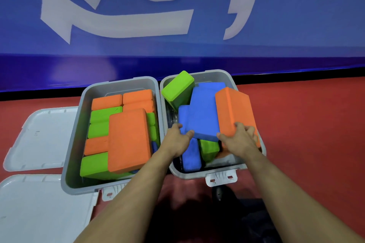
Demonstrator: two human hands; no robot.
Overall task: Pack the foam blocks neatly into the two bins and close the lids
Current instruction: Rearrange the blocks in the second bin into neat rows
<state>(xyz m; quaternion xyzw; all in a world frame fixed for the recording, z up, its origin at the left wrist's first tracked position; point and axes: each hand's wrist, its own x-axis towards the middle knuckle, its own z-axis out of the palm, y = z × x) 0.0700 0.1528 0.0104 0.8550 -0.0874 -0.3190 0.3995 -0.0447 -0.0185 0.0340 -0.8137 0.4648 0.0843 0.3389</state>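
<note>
Two grey bins stand side by side on the red floor. The left bin [73, 156] holds rows of orange and green foam blocks, and a big orange block [129, 140] lies flat on top of them. The right bin [231, 77] holds a loose heap: a tilted green block [177, 88], blue blocks and others beneath. My left hand [177, 141] grips the near left corner of a large blue block [203, 112]. My right hand [240, 140] grips the lower end of a tilted orange block [234, 110] at the bin's right side.
Two pale lids lie open-side-up on the floor left of the bins, one further back [41, 136] and one nearer [41, 209]. White latches [221, 178] hang from the bins' near rims. A blue wall [177, 55] with white lettering rises just behind the bins.
</note>
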